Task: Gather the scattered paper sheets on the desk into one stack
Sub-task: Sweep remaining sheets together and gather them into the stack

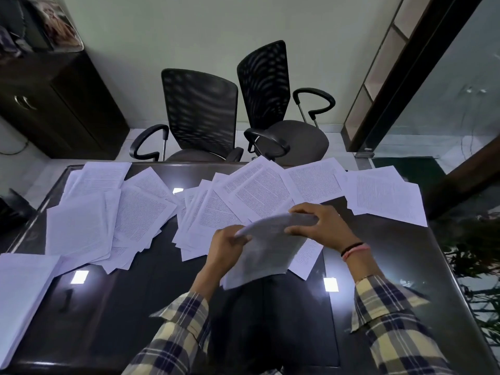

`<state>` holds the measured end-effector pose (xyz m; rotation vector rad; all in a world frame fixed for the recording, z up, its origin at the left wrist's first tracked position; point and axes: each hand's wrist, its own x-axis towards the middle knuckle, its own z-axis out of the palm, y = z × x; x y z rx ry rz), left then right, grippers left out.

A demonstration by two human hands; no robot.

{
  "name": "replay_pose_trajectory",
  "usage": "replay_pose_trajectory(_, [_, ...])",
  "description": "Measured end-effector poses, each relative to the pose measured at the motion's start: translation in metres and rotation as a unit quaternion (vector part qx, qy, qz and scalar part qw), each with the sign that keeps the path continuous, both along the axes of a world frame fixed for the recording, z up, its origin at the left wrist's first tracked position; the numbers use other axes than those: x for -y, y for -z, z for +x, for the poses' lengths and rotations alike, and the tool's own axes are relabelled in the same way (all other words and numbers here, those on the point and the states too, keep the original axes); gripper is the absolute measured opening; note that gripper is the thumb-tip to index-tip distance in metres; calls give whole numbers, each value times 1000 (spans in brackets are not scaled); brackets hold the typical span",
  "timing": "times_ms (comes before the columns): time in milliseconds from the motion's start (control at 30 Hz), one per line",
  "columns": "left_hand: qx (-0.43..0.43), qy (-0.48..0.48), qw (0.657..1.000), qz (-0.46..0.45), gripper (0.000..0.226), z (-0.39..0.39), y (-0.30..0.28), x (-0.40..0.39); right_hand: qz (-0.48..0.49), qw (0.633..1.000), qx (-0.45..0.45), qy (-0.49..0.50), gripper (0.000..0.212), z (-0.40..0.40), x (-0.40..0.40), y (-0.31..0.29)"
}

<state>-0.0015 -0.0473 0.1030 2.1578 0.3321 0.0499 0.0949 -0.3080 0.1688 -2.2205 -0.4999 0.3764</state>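
Observation:
Printed white paper sheets lie scattered over the far half of a dark glossy desk point(151, 299): a left pile point(89, 226), a middle spread point(243, 196) and a right group point(384, 197). Both hands hold a small bundle of sheets point(266, 253) above the desk's middle, bent at its top edge. My left hand point(226, 249) grips its left edge. My right hand point(322, 226) pinches its top right corner. A thicker stack point(21, 293) rests at the desk's near left edge.
Two black mesh office chairs point(200, 115) point(270, 104) stand behind the desk's far edge. A dark wooden cabinet point(54, 104) is at the back left. A glass partition point(438, 104) and a plant point(476, 266) are on the right.

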Motion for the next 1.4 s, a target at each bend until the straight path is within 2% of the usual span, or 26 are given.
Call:
replay_pose_trajectory(33, [35,43,998,37,10,5,-6,2,-43,998,19,-35,45,5,-4,-3])
replay_pose_trajectory(100, [65,101,989,83,14,14,-21,10,-100,989,47,-103,39,13,-20,-4])
replay_pose_trajectory(167, [84,131,983,98,13,21,-33,16,-85,982,73,-153,21,16,-33,4])
replay_pose_trajectory(200, [76,139,982,100,11,22,-37,15,-56,986,68,-143,12,16,-35,7])
replay_pose_trajectory(233, [49,140,983,104,11,23,-38,9,-21,993,46,-105,8,15,-31,11])
replay_pose_trajectory(300, [-57,141,979,136,8,23,-36,-13,49,999,7,6,19,12,-16,21])
replay_pose_trajectory(367, [-140,146,956,213,4,15,-30,-35,84,991,-29,97,17,6,2,37])
replay_pose_trajectory(400, [-153,143,948,241,4,12,-28,-42,98,986,-53,126,11,2,9,46])
replay_pose_trajectory(500, [-111,127,942,289,11,7,-24,-38,157,963,-129,179,3,-17,18,74])
replay_pose_trajectory(600, [-89,128,934,322,15,1,-19,-23,208,943,-173,196,19,-42,19,97])
replay_pose_trajectory(800, [-138,155,934,291,23,-16,5,-18,217,947,-168,167,12,-64,26,126])
replay_pose_trajectory(867, [-148,152,944,255,41,-19,7,-17,235,940,-180,169,11,-67,25,121])
replay_pose_trajectory(967, [-168,130,954,212,77,-20,5,-11,262,925,-201,188,34,-67,22,113])
replay_pose_trajectory(1033, [-153,118,957,214,82,-21,8,-10,263,925,-195,195,34,-66,19,112])
replay_pose_trajectory(1167, [-142,123,955,228,77,-18,9,-9,231,940,-168,189,22,-65,19,109])
replay_pose_trajectory(1267, [-119,199,925,301,58,-11,5,1,159,968,-139,135,9,-65,22,107])
replay_pose_trajectory(1300, [-110,227,912,325,47,-7,5,7,123,979,-116,113,11,-66,23,107])
replay_pose_trajectory(1333, [-102,249,903,336,39,-3,6,13,93,988,-86,92,21,-67,23,108])
replay_pose_trajectory(1400, [-89,274,897,337,25,5,8,26,65,993,-61,81,35,-67,23,110])
